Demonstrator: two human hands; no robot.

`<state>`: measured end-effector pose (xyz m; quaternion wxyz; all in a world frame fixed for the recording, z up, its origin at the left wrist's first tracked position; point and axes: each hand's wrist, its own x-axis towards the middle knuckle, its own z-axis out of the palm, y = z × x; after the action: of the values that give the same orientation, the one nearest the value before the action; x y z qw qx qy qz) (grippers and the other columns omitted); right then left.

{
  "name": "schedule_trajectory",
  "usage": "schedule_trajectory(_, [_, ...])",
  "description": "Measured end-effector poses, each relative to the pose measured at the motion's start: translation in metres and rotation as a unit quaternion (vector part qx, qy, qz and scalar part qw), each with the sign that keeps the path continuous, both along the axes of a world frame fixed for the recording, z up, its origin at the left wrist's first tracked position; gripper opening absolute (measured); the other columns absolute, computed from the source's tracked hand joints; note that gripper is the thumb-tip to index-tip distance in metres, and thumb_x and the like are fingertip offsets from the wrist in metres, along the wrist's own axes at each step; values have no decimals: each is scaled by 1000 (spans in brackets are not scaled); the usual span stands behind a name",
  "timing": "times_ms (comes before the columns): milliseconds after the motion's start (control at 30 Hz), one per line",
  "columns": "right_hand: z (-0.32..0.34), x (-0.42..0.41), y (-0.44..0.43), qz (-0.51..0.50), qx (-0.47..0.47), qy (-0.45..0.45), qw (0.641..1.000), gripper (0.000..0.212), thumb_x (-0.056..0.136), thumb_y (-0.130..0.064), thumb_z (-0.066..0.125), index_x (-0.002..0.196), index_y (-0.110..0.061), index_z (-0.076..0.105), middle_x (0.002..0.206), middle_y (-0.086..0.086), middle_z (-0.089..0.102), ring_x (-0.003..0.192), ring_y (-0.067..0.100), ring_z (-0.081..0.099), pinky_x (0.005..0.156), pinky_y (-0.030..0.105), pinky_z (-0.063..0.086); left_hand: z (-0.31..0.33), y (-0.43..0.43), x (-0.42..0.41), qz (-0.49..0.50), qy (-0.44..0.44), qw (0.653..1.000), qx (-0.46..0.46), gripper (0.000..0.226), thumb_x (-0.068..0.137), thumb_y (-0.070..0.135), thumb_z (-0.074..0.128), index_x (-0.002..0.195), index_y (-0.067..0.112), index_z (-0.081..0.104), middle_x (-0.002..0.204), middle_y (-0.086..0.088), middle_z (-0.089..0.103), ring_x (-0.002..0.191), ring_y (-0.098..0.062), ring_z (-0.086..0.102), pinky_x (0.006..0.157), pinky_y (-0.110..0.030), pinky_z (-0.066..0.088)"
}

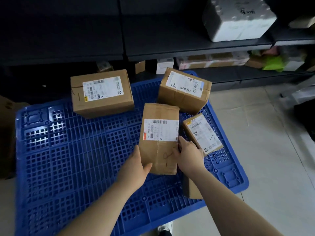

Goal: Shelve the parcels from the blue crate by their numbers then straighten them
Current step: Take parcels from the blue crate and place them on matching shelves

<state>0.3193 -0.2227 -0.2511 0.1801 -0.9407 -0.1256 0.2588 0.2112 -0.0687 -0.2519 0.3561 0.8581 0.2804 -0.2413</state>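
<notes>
Now, crate: the blue crate [68, 167], a flat slatted grid, lies on the floor in front of the dark shelves [170, 48].
Held parcel: a long brown parcel [160, 133] stands near the crate's middle, slightly toward the right edge, with a white label across its upper half and pen marks below.
Left hand: the left hand [136, 165] grips the parcel's lower left corner, thumb on the front face.
Right hand: the right hand [189, 155] presses the parcel's right side, fingers curled onto its edge.
Far left parcel: a labelled box [102, 93] sits at the crate's far edge.
Far right parcel: a box marked 9-1 [184, 90] rests at the far right corner.
Right edge parcel: a small box marked 1-7 [202, 133] lies just beside the right hand.
Shelf: a white foam box [238, 19] sits on the shelf above.
</notes>
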Motion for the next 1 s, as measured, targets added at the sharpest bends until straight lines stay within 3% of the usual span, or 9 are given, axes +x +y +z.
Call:
schedule_trajectory(33, [1, -4, 5, 7, 9, 5, 1000, 12, 94, -28, 44, 101, -22, 51, 83, -2, 61, 92, 18, 50, 66, 25, 39, -2, 4, -3, 20, -3, 1000, 5, 86, 94, 45, 51, 152, 15, -4, 156, -6, 24, 133, -21, 41, 101, -30, 41])
schedule_trajectory(100, [1, -13, 14, 25, 36, 19, 999, 15, 97, -29, 42, 96, -19, 53, 71, 0, 61, 80, 19, 54, 92, 34, 44, -4, 16, -12, 54, -2, 998, 11, 87, 93, 43, 52, 152, 16, -6, 154, -7, 28, 129, -22, 46, 99, -32, 45])
schedule_trajectory(167, [-1, -19, 27, 80, 18, 13, 997, 20, 97, -31, 41, 94, -18, 56, 71, 0, 65, 74, 17, 58, 113, 32, 25, -4, 32, -22, 78, 3, 997, 15, 85, 94, 39, 52, 152, 19, -6, 152, -7, 29, 126, -24, 48, 97, -36, 48])
schedule_trajectory(233, [-1, -18, 41, 109, 0, -23, 994, 20, 95, -34, 45, 98, -19, 58, 80, -2, 67, 79, 14, 61, 118, 30, 8, -2, 49, -30, 79, 6, 996, 37, 82, 94, 37, 52, 152, 22, -3, 153, -5, 28, 130, -25, 43, 101, -42, 44])
schedule_trajectory(300, [-1, -8, 53, 100, 2, -79, 992, 32, 90, -37, 54, 117, -19, 52, 104, -1, 64, 104, 17, 57, 117, 32, 9, 1, 61, -36, 71, 10, 995, 62, 83, 93, 39, 53, 152, 23, -3, 156, -3, 23, 137, -27, 33, 108, -44, 36])
schedule_trajectory(400, [0, 16, 71, 88, 49, -71, 992, 71, 85, -37, 64, 143, -16, 29, 147, 5, 33, 136, 24, 30, 115, 39, 20, 4, 64, -39, 40, 8, 995, 88, 95, 87, 55, 55, 152, 22, -6, 159, -2, 13, 142, -25, 22, 114, -43, 27])
schedule_trajectory(567, [-7, 55, 92, 163, -2, -1, 987, 93, 85, -41, 65, 151, -19, 3, 159, 1, -1, 146, 19, -1, 118, 37, 6, -5, 51, -41, 38, 17, 997, 67, 106, 79, 65, 58, 150, 27, -11, 155, -2, 19, 140, -25, 27, 112, -43, 29])
schedule_trajectory(833, [3, 42, 96, 162, -103, -16, 981, 105, 70, -61, 71, 147, -18, 15, 144, 12, 30, 130, 31, 34, 106, 45, 36, -3, 60, -76, 143, 16, 989, 33, 96, 87, 52, 58, 152, 23, -6, 152, -8, 26, 131, -25, 40, 97, -39, 43])
schedule_trajectory(1000, [14, -7, 97, 185, -195, -18, 963, 105, 72, -76, 53, 146, -34, -9, 124, 16, 46, 104, 34, 55, 81, 41, 45, -2, 75, -101, 278, 13, 961, 10, 73, 93, 37, 56, 148, 8, 17, 133, -14, 53, 110, -28, 59, 75, -32, 48])
